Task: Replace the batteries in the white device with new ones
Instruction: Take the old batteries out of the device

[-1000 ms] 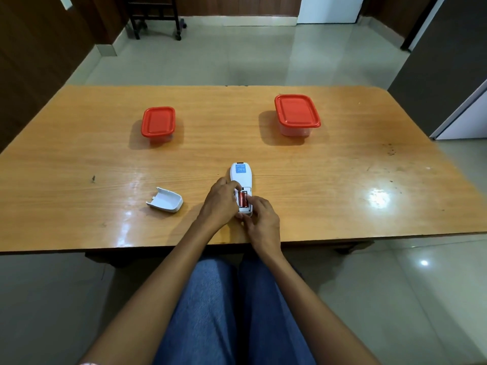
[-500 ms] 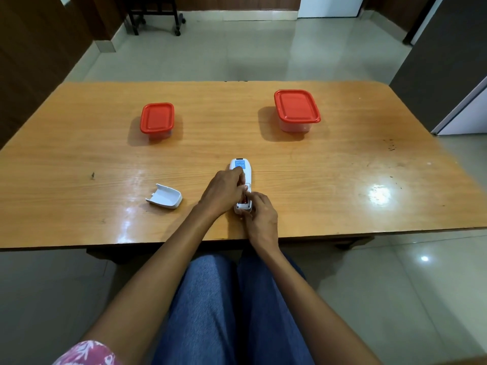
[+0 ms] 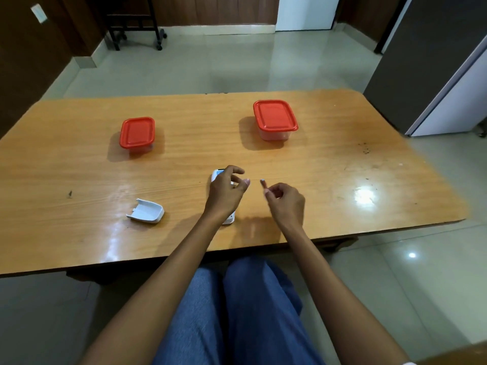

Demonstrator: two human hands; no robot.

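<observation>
The white device point(image 3: 228, 219) lies on the wooden table point(image 3: 329, 180) near its front edge, and my left hand covers most of it. My left hand point(image 3: 226, 191) hovers just above the device with loosely curled fingers and holds nothing. To the right of it, my right hand point(image 3: 286, 200) is lifted off the table and pinches a small reddish battery point(image 3: 263, 182) at its fingertips. The device's white battery cover point(image 3: 145, 210) lies loose on the table to the left. The battery compartment is hidden under my left hand.
Two clear containers with red lids stand farther back: a smaller container point(image 3: 137, 133) on the left and a larger container point(image 3: 275, 117) on the right. My legs in blue jeans are under the table's front edge. A grey cabinet point(image 3: 432, 61) stands at the right.
Both hands were down on the device's battery compartment. Now my right hand has lifted away to the right with a battery, and my left hand has risen off the device.
</observation>
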